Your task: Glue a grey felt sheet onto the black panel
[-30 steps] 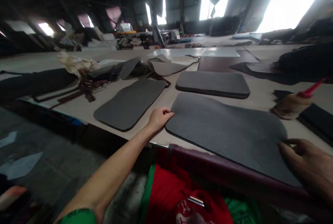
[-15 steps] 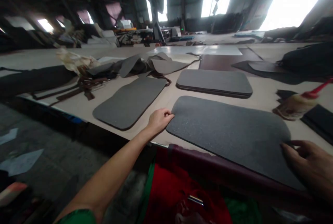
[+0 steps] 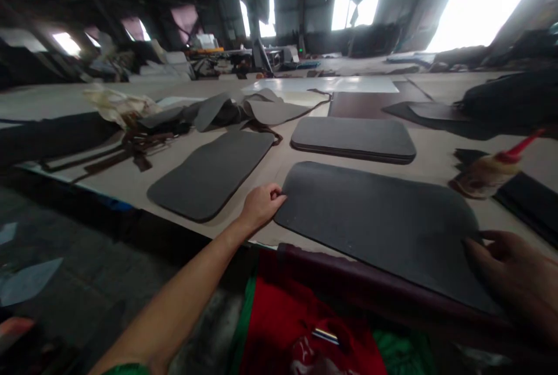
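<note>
A dark grey rounded sheet [image 3: 370, 221] lies flat at the front of the table, its lower edge over a rolled maroon cover. At its left edge, my left hand [image 3: 261, 205] is closed, thumb and finger pinching the rim. My right hand [image 3: 510, 264] grips the right edge between thumb and curled fingers, partly in shadow. Behind this sheet is a neat stack of similar grey pieces [image 3: 353, 138]. Another grey piece [image 3: 213, 174] rests to the left of my left hand. A glue bottle [image 3: 486, 176] with a red nozzle stands tilted beyond my right hand.
Crumpled grey offcuts [image 3: 257, 109] and brown strips [image 3: 139, 145] lie at the back left of the table [image 3: 261, 235]. A dark heap [image 3: 514, 102] sits at the far right. Papers [image 3: 32, 279] are on the floor at left.
The whole view has shifted slightly, so things on the table appear a little further left. Both hands keep their hold on the sheet's two ends.
</note>
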A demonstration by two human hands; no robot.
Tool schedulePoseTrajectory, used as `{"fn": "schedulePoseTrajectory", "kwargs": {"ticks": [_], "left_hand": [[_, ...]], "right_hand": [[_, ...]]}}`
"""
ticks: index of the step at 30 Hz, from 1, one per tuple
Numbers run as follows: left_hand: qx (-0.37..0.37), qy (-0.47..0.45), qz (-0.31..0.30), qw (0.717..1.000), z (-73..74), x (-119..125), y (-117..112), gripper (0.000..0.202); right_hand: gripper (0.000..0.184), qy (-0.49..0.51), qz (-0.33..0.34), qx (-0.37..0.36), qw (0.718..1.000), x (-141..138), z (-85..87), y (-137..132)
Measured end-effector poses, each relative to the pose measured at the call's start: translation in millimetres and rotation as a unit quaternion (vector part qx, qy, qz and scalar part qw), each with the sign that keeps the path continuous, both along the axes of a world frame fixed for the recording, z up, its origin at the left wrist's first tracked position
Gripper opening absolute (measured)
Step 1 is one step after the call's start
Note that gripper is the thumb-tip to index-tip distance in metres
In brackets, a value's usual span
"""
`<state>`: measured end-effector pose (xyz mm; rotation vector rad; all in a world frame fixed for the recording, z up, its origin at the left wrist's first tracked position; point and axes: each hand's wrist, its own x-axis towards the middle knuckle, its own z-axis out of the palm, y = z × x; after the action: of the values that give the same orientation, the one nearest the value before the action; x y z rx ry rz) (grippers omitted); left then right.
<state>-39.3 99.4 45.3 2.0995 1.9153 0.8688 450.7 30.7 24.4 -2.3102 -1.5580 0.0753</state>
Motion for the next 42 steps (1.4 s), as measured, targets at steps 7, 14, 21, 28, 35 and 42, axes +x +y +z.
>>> {"fn": "schedulePoseTrajectory", "kwargs": {"ticks": [7,14,21,28,35,42], "left_hand": [[0.091,0.056,0.009,0.994,14.5,-8,-5,0.045],[0.102,0.150,-0.197,0.963,41.5,55,45,0.016],[0.058,0.223,-0.208,0.951,-3.8,87,87,0.056],[0.049,0.246,-0.197,0.948,-13.2,75,95,0.062],[0.062,0.201,-0.177,0.962,-10.3,72,96,0.060],[0.062,0.167,-0.199,0.964,-1.3,61,78,0.051]], "right_hand": [[0.066,-0.016,-0.042,0.090,0.995,-12,23.8,-14],[0.046,-0.075,0.276,0.165,0.944,-97,66.0,32],[0.063,-0.066,0.365,0.083,0.925,-176,39.9,99],[0.095,-0.072,0.206,-0.016,0.976,-121,18.5,94],[0.085,-0.105,0.078,-0.056,0.990,-38,6.2,41],[0.070,-0.140,0.102,0.053,0.983,-15,12.1,-17]]}}
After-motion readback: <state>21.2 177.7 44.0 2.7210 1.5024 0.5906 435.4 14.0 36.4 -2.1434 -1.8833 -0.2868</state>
